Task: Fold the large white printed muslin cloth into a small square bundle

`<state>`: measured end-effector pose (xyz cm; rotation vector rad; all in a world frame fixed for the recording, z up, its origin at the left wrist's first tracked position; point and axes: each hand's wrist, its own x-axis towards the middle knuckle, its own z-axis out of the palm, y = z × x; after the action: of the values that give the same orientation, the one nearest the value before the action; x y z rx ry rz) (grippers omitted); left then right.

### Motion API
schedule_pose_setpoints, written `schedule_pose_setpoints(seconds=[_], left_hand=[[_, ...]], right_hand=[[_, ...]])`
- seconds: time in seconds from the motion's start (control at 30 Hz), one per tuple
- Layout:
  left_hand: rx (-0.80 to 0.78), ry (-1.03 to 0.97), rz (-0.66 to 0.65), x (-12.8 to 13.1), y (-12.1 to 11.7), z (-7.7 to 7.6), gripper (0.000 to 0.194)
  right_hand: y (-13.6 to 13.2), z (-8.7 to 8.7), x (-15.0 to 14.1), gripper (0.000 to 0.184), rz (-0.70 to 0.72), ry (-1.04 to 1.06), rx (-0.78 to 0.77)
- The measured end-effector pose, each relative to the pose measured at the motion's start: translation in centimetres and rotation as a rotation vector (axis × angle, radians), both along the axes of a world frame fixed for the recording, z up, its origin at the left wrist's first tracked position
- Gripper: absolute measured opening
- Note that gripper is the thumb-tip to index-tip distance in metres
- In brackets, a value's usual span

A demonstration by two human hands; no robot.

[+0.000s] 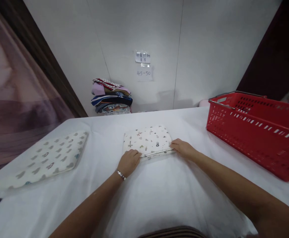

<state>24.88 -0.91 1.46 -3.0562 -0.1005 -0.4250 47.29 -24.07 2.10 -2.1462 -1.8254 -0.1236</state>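
Observation:
A white cloth with small printed figures [148, 140] lies folded into a flat rectangle on the white-covered table [144, 198]. At its near left corner my left hand [129, 162] is closed on the edge, with a silvery band at the wrist. My right hand [183, 148] pinches the near right corner. Several folded layers show along the near edge between the hands. My thumbs are mostly hidden.
Another folded white cloth with grey shapes [51, 157] lies on the left. A red plastic basket [253, 132] with metal handles stands on the right. Beyond the far edge is a stack of folded fabrics [111, 97]. Paper signs [144, 72] hang on the wall.

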Motion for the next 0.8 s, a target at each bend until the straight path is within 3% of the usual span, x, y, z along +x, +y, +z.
schedule_pose_setpoints(seconds=[0.37,0.8], left_hand=[[-0.187,-0.086,0.002,0.9,-0.3,0.8,0.028],[-0.159,-0.031,-0.075,4.0,-2.0,0.4,0.021]], right_hand=[[-0.2,0.2,-0.6,0.026,-0.001,0.001,0.025],[0.8,-0.4,0.2,0.02,0.064,-0.088,0.05]])
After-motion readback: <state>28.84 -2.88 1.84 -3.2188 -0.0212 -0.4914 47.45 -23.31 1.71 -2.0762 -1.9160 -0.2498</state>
